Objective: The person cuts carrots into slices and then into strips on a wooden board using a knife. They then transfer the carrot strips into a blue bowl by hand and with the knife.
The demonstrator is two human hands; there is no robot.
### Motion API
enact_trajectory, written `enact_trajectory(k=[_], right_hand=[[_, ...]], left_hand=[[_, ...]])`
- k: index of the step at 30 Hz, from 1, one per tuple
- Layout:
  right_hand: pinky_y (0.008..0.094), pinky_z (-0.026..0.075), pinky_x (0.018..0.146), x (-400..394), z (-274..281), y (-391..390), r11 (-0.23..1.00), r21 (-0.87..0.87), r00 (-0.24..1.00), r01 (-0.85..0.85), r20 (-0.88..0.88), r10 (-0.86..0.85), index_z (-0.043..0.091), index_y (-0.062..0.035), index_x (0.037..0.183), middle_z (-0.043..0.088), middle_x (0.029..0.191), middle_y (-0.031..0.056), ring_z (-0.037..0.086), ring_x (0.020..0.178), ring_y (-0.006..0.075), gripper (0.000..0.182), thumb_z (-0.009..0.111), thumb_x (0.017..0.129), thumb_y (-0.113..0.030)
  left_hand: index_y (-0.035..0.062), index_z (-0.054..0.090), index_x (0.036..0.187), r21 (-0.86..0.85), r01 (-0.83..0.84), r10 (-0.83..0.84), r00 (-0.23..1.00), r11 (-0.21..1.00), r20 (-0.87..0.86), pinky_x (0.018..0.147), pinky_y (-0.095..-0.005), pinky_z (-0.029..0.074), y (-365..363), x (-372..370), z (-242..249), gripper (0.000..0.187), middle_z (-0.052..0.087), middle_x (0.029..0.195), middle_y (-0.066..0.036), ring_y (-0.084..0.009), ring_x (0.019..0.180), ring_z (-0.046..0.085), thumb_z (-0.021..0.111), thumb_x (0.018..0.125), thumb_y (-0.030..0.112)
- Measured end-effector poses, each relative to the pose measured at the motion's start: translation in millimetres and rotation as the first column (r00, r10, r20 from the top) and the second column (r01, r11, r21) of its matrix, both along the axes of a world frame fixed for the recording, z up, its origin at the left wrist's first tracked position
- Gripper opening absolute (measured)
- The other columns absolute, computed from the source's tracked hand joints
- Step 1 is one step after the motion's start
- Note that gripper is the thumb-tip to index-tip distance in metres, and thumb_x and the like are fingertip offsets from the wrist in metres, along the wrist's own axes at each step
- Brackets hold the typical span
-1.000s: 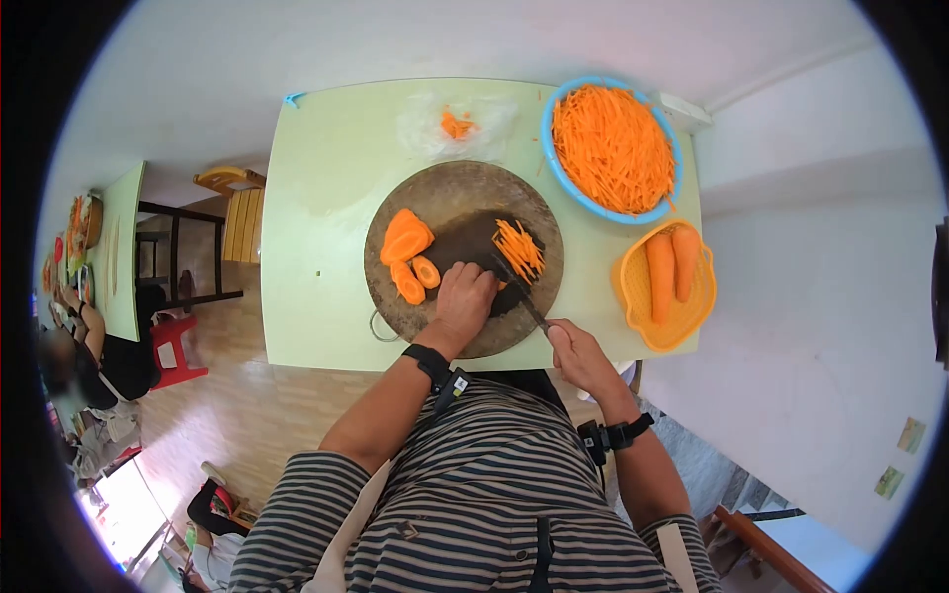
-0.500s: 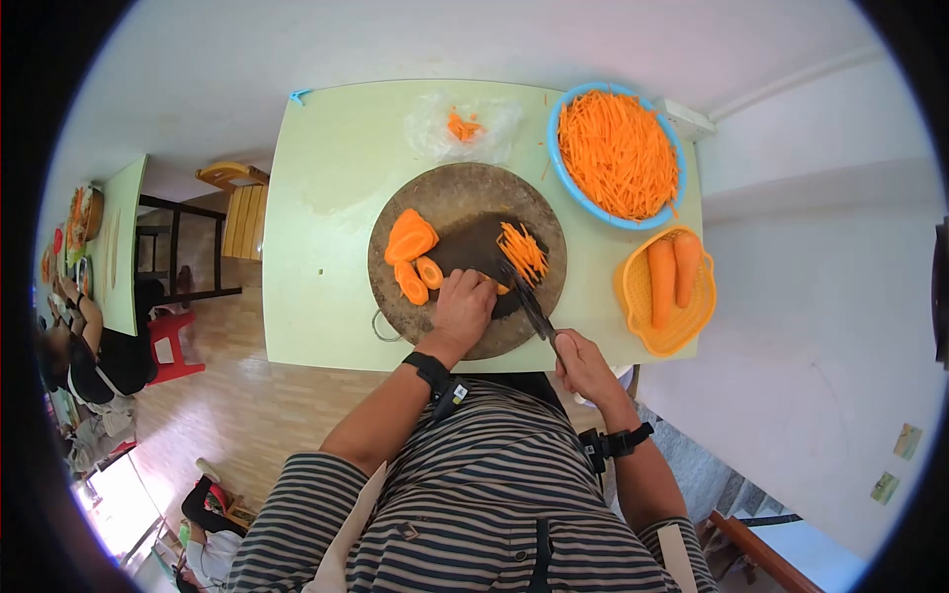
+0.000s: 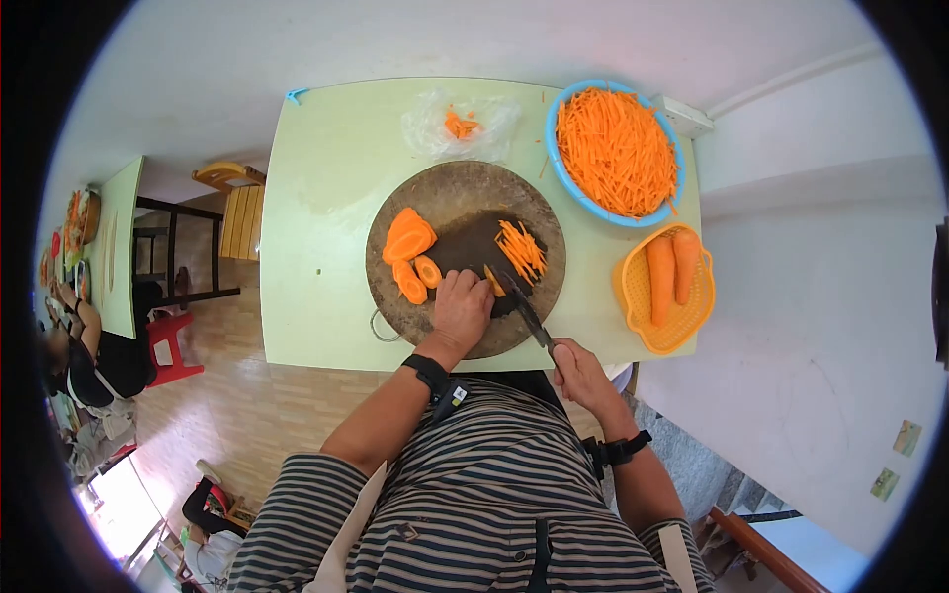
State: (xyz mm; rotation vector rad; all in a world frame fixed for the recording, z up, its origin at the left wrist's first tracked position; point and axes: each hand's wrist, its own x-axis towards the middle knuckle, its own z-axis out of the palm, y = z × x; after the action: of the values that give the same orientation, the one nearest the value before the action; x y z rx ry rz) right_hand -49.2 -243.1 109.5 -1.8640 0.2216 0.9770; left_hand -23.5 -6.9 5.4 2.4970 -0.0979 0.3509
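My left hand presses down with curled fingers on a piece of carrot on the round cutting board; much of the piece is hidden under the fingers. A dark-bladed knife is gripped by its handle in my right hand. Its blade lies just right of the carrot piece and my left fingertips. Beyond the blade tip is a small heap of carrot strips. Left of my left hand, several carrot slices lie stacked and loose on the board.
A blue basin full of carrot strips stands at the table's back right. Below it, a yellow basket holds two whole carrots. A clear plastic bag with carrot scraps lies behind the board. Other people sit far left.
The knife has shifted slightly left and its blade has turned a little, exposing more of the carrot piece. My left hand stays almost where it was.
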Motion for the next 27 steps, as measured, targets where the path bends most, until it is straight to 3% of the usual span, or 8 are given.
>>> enact_trajectory(k=[6, 8, 9, 11, 15, 17, 27], right_hand=[[0.0251, 0.043, 0.05, -3, -4, 7, 0.999, 0.007, 0.994, 0.043, 0.1, -0.044, 0.057, -0.0016, 0.132, 0.055, 0.07, 0.0034, 0.05, 0.053, 0.0097, 0.046, 0.041, 0.109, -0.038], [0.0379, 0.054, 0.068, -5, -12, 9, 0.996, -0.05, 0.972, -0.074, 0.219, 0.083, 0.055, -0.0021, 0.135, 0.067, 0.083, 0.0172, 0.068, 0.071, 0.0269, 0.045, 0.044, 0.109, -0.036], [0.0379, 0.054, 0.068, -7, -14, 11, 0.996, -0.048, 0.973, -0.07, 0.219, 0.079, 0.055, -0.0021, 0.135, 0.067, 0.083, 0.0172, 0.068, 0.071, 0.0269, 0.045, 0.044, 0.109, -0.036], [0.0453, 0.054, 0.082, -11, -18, 18, 0.99, -0.091, 0.948, -0.112, 0.288, 0.134, 0.054, -0.0003, 0.135, 0.069, 0.1, 0.0276, 0.07, 0.093, 0.0426, 0.043, 0.047, 0.108, -0.033], [0.0404, 0.054, 0.083, -15, -13, 30, 0.988, -0.081, 0.906, -0.132, 0.395, 0.154, 0.054, 0.0018, 0.136, 0.069, 0.096, 0.0242, 0.07, 0.09, 0.0363, 0.045, 0.046, 0.108, -0.033], [0.0428, 0.052, 0.091, -15, -5, 37, 0.988, -0.083, 0.93, -0.13, 0.335, 0.151, 0.054, 0.0033, 0.135, 0.067, 0.11, 0.0308, 0.067, 0.104, 0.0453, 0.044, 0.047, 0.107, -0.03], [0.046, 0.052, 0.09, -20, -8, 46, 0.983, -0.135, 0.924, -0.128, 0.345, 0.168, 0.053, 0.003, 0.136, 0.067, 0.11, 0.0323, 0.066, 0.105, 0.0476, 0.044, 0.048, 0.107, -0.028]], left_hand=[[0.0062, 0.073, 0.095, -0.052, 0.016, -0.012, 0.997, 0.999, 0.071, 0.074, -0.0386, 0.046, 3, 0, -2, 0.019, 0.058, 0.085, -0.008, -0.0281, 0.083, 0.056, 0.076, 0.076, 0.006], [0.0062, 0.073, 0.093, -0.045, 0.021, -0.018, 0.998, 0.999, 0.068, 0.074, -0.0389, 0.046, 3, 0, 0, 0.019, 0.057, 0.085, -0.008, -0.0284, 0.083, 0.055, 0.077, 0.075, 0.007], [0.0061, 0.072, 0.092, -0.039, 0.022, -0.02, 0.998, 0.999, 0.063, 0.074, -0.0392, 0.045, 4, 1, 0, 0.018, 0.057, 0.085, -0.008, -0.0286, 0.083, 0.055, 0.077, 0.074, 0.007], [0.0064, 0.071, 0.091, -0.025, 0.035, -0.035, 0.999, 0.999, 0.035, 0.074, -0.04, 0.045, 5, 0, 0, 0.02, 0.056, 0.086, -0.008, -0.0293, 0.084, 0.054, 0.077, 0.072, 0.007], [0.0074, 0.068, 0.091, 0.012, 0.053, -0.053, 0.998, 0.999, -0.029, 0.076, -0.0425, 0.044, 7, -2, -4, 0.027, 0.053, 0.09, -0.01, -0.0318, 0.087, 0.052, 0.076, 0.066, 0.006], [0.0076, 0.068, 0.093, 0.003, 0.063, -0.063, 0.998, 0.998, -0.025, 0.076, -0.0432, 0.043, 7, -2, -6, 0.029, 0.053, 0.09, -0.01, -0.0323, 0.087, 0.052, 0.075, 0.065, 0.006], [0.0086, 0.067, 0.086, 0.021, 0.044, -0.045, 0.999, 0.999, 0.01, 0.074, -0.0427, 0.043, 7, 0, -6, 0.025, 0.053, 0.088, -0.008, -0.0308, 0.086, 0.052, 0.076, 0.062, 0.008]])
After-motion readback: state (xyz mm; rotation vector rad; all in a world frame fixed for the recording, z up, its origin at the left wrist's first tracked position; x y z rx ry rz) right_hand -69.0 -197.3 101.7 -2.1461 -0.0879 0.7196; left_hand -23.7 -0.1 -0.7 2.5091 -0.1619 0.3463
